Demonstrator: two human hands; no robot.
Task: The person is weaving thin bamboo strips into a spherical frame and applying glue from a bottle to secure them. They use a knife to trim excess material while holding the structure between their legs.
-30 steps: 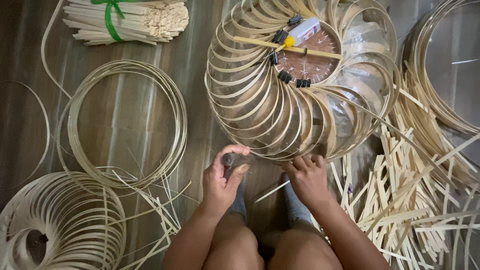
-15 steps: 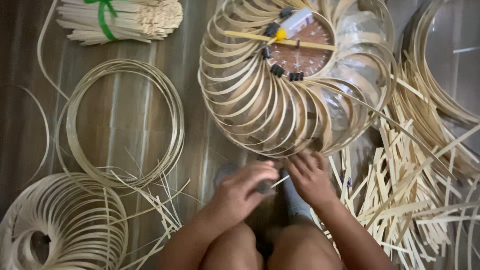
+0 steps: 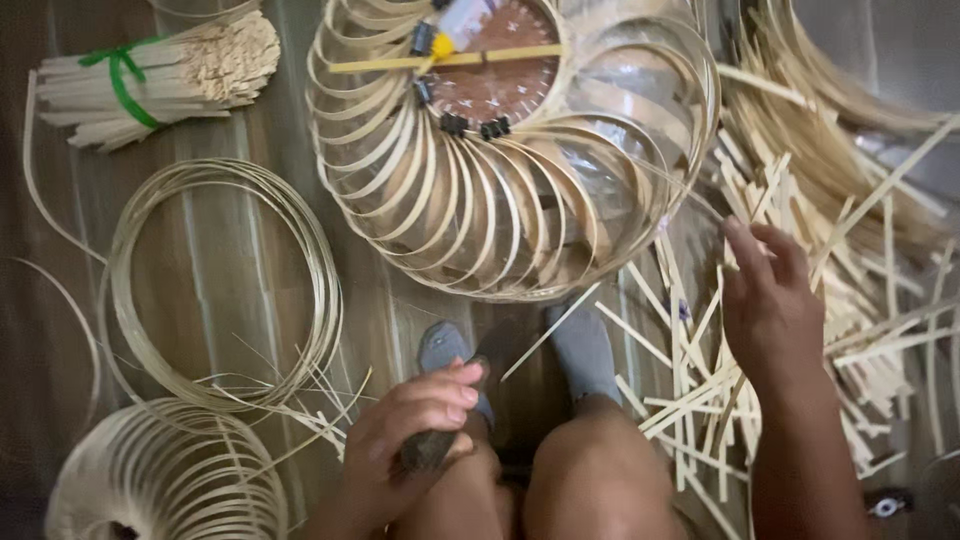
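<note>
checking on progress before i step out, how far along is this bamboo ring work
Done: many rings fanned in a round, clipped by black clips, plus a stack of rings and a loose coil. In hand: left hand has a grip on a dark tool; right hand reaches into the cut strips. Left: that pile of strips and a tied bundle, untouched.

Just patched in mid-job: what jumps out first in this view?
The big fan of overlapping bamboo hoops at top centre, clipped around a brown disc. To its right, the right hand reaches over a loose heap of bamboo strips. Bottom centre, the left hand grips a dark tool above the knees.
</note>
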